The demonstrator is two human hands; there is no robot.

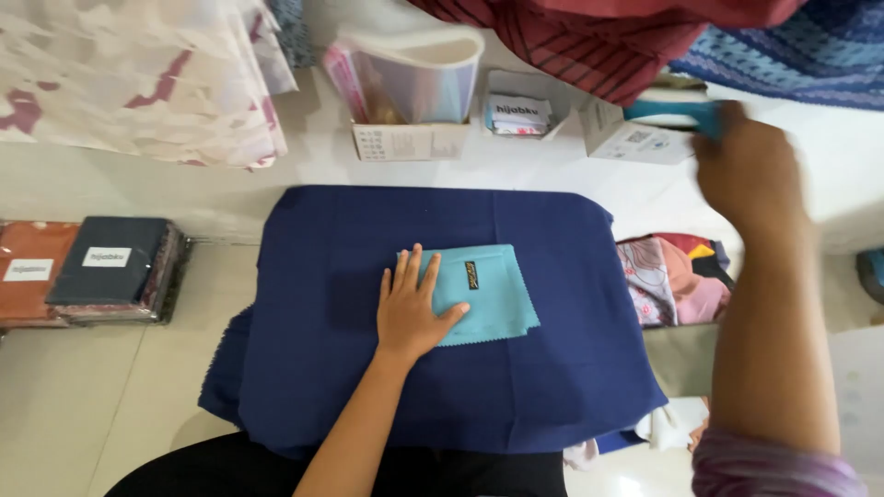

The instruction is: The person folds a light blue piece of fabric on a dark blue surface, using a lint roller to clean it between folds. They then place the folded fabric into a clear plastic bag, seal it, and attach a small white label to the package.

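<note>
My left hand [412, 306] lies flat, fingers apart, on the left part of a folded light-blue cloth [486, 290] with a small dark label. That cloth rests on a larger dark-blue cloth [387, 387] spread over my lap. My right hand [748, 166] is stretched far forward at the right, blurred, its fingers closed around a teal object [670, 110] beside a small open white box [635, 138].
Along the white ledge stand a box of clear plastic bags [410, 87] and a box of small cards [517, 115]. Packaged folded cloths [106, 267] are stacked at left. Patterned fabrics hang above. A pile of pink cloths [672, 276] lies at right.
</note>
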